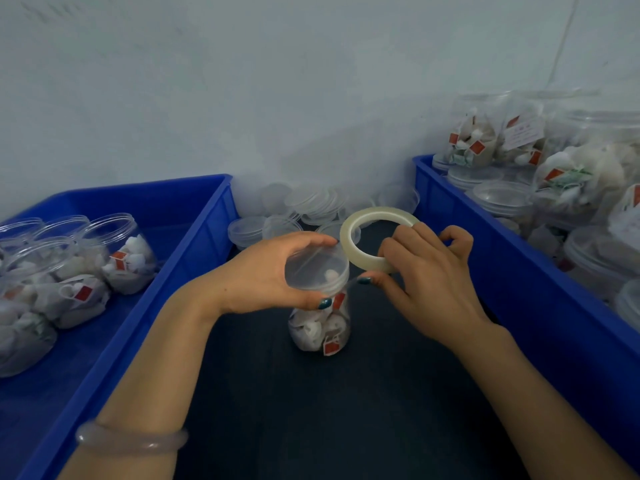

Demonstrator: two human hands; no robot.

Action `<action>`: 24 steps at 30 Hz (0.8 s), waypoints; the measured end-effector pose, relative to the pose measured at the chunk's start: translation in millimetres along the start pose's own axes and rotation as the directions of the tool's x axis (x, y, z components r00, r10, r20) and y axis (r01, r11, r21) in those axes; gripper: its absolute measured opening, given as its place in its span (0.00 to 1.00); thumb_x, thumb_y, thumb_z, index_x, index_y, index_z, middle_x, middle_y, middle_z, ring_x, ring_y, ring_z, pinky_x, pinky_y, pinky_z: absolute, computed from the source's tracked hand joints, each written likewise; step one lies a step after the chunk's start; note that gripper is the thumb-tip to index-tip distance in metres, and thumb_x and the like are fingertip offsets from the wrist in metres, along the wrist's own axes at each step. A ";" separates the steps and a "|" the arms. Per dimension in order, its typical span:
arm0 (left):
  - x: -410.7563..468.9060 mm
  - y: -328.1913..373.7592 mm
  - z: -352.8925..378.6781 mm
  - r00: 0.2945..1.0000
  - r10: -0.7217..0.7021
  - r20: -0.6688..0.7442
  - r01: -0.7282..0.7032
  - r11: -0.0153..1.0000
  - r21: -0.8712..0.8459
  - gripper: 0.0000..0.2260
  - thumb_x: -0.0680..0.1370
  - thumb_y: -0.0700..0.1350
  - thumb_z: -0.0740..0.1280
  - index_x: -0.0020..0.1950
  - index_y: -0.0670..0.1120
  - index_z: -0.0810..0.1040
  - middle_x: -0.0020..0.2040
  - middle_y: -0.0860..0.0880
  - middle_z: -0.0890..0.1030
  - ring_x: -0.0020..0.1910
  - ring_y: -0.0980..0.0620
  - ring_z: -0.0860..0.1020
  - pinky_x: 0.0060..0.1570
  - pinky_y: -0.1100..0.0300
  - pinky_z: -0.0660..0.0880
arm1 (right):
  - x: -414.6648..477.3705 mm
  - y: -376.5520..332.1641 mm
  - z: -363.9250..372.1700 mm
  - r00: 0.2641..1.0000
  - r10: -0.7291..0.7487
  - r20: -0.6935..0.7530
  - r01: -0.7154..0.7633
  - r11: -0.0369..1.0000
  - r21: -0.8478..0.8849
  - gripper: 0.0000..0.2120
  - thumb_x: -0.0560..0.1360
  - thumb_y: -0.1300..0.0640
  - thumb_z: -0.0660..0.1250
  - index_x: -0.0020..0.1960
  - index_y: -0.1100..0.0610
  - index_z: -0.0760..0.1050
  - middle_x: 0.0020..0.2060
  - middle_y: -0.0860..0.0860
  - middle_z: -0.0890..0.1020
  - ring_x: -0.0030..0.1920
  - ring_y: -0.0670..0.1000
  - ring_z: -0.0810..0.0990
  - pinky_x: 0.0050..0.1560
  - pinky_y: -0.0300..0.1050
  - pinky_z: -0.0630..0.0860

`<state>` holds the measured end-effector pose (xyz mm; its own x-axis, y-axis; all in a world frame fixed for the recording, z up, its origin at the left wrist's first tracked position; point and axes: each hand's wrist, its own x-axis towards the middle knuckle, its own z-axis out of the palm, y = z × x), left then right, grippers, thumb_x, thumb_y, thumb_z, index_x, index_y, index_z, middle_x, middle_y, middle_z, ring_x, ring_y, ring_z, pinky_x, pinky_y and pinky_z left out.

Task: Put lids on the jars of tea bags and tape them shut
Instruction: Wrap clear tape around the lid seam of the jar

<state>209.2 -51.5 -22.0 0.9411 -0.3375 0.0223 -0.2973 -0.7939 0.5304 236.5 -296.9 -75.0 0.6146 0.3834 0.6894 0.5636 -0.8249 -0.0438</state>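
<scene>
The person is working at the middle of the frame, over a dark table (346, 427) lying between two blue crates. A clear jar (320, 327) packed with tea bags is standing upright on the table, just below the centre of the picture, with a clear lid (317, 268) sitting on its mouth. The left hand (263, 271) is coming in from the lower left and gripping the lid from its left side, the fingers curling over the far rim and the thumb pressing the near edge. A pale bracelet (131, 441) is circling that wrist at the lower left.

The right hand (429, 285) is reaching in from the lower right and holding a roll of clear tape (345, 237) just right of the lid and slightly above it. Its fingers are curling through and round the ring, while the thumb tip is lying against the lid's right side. Whether a strip of tape is lying beneath that thumb cannot be told.

The left crate (207, 237) is filling the left of the frame and holding open jars (124, 258) of tea bags. The right crate (450, 216) is running along the right edge and holding lidded jars (474, 133), stacked toward the upper right. Loose lids (311, 202) are lying heaped against the wall, above the centre.
</scene>
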 end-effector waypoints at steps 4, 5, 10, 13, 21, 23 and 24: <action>1.4 -1.5 -4.6 0.997 0.013 0.072 -0.010 0.999 -0.037 0.36 0.72 0.52 0.78 0.76 0.62 0.65 0.70 0.72 0.68 0.68 0.75 0.64 0.64 0.75 0.62 | 0.4 -2.6 2.3 0.999 0.043 0.020 -0.043 0.999 0.018 0.19 0.78 0.36 0.54 0.43 0.49 0.72 0.43 0.43 0.71 0.48 0.48 0.71 0.51 0.47 0.51; 1.7 -1.5 -4.6 0.997 0.012 0.082 -0.009 0.999 -0.041 0.36 0.72 0.51 0.78 0.76 0.62 0.64 0.69 0.72 0.68 0.68 0.75 0.64 0.64 0.76 0.62 | 0.5 -4.1 3.1 0.998 0.054 0.020 -0.054 0.998 0.019 0.19 0.78 0.36 0.55 0.43 0.49 0.73 0.43 0.44 0.71 0.48 0.48 0.71 0.51 0.47 0.51; -1.6 2.1 -0.6 0.995 -0.028 0.097 0.035 0.996 -0.077 0.40 0.73 0.46 0.78 0.78 0.60 0.59 0.71 0.68 0.67 0.70 0.71 0.64 0.68 0.70 0.64 | -1.7 -14.4 6.9 0.996 0.086 -0.006 -0.086 0.996 0.013 0.13 0.76 0.42 0.64 0.44 0.51 0.77 0.42 0.45 0.75 0.47 0.50 0.74 0.48 0.48 0.52; 1.8 15.9 11.5 0.997 -0.071 -0.012 0.071 0.997 -0.035 0.42 0.72 0.53 0.77 0.79 0.57 0.56 0.72 0.63 0.67 0.71 0.63 0.66 0.69 0.58 0.70 | -2.8 -19.4 8.0 0.993 0.116 -0.020 -0.115 0.992 0.047 0.09 0.75 0.45 0.69 0.43 0.51 0.78 0.41 0.43 0.76 0.46 0.49 0.74 0.47 0.47 0.52; 18.9 28.1 49.8 0.912 -0.035 -0.409 0.165 0.944 0.287 0.39 0.68 0.79 0.52 0.67 0.54 0.68 0.64 0.58 0.76 0.62 0.58 0.74 0.50 0.58 0.73 | -0.7 -12.1 4.8 0.993 0.053 0.107 -0.059 0.997 0.049 0.04 0.74 0.52 0.69 0.47 0.48 0.77 0.44 0.42 0.75 0.49 0.47 0.71 0.48 0.47 0.52; 18.6 23.9 49.5 0.908 -0.013 -0.418 0.140 0.951 0.274 0.36 0.68 0.78 0.54 0.67 0.55 0.68 0.63 0.58 0.76 0.61 0.58 0.75 0.50 0.58 0.73 | -0.7 -9.1 4.2 0.992 0.029 0.124 -0.038 0.997 0.067 0.03 0.76 0.51 0.65 0.49 0.47 0.76 0.45 0.40 0.73 0.50 0.46 0.70 0.48 0.47 0.52; 18.9 23.2 49.5 0.906 -0.007 -0.423 0.136 0.952 0.275 0.36 0.68 0.78 0.54 0.67 0.55 0.68 0.63 0.58 0.76 0.61 0.58 0.75 0.49 0.58 0.73 | -0.6 -8.6 4.5 0.991 0.028 0.128 -0.037 0.997 0.071 0.04 0.76 0.51 0.63 0.48 0.47 0.76 0.45 0.40 0.73 0.50 0.45 0.69 0.48 0.47 0.52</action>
<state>212.1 -101.3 -51.3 0.9231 -0.0865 0.3747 -0.1996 -0.9406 0.2746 233.7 -288.2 -78.3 0.6956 0.4102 0.5898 0.5783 -0.8068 -0.1210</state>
